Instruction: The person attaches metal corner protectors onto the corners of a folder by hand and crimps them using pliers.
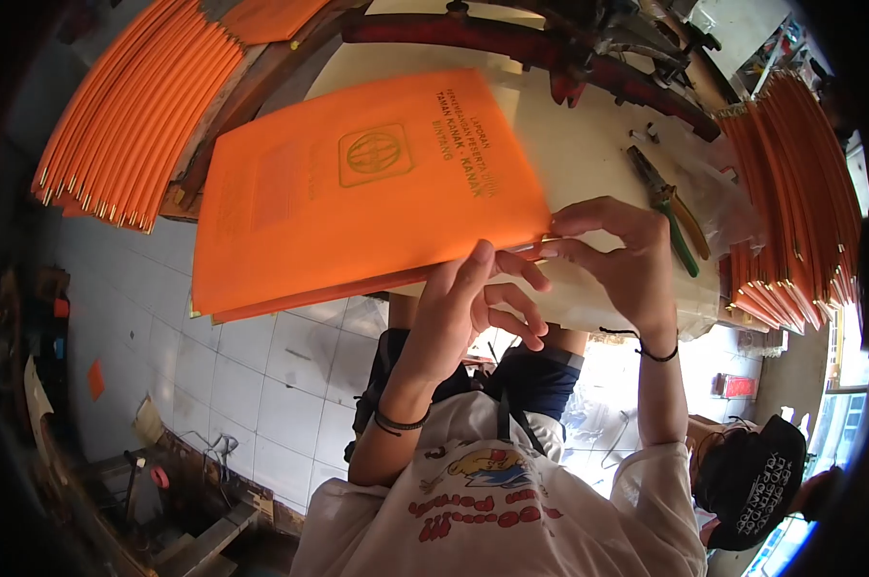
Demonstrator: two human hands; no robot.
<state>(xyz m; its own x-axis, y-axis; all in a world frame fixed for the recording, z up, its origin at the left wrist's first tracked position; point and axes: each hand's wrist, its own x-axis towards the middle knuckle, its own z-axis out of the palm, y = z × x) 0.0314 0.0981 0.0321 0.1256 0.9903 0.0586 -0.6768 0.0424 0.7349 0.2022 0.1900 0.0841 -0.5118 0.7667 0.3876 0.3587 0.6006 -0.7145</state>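
An orange folder [290,212] with printed lettering and a round emblem lies slanted over the front of the pale work table. At its lower right edge my left hand [463,308] has the thumb on the cover and the other fingers spread and bent below it. My right hand [617,250] pinches the folder's right corner between thumb and fingertips. Something small and shiny shows at the edge between the two hands; I cannot make out what it is.
Orange folders [136,106] stand in a row at the upper left, and more folders [790,202] at the right. Pliers [670,207] lie right of my right hand. A dark red metal bar [511,48] crosses the table's back. A person in a black cap [757,476] is at the lower right.
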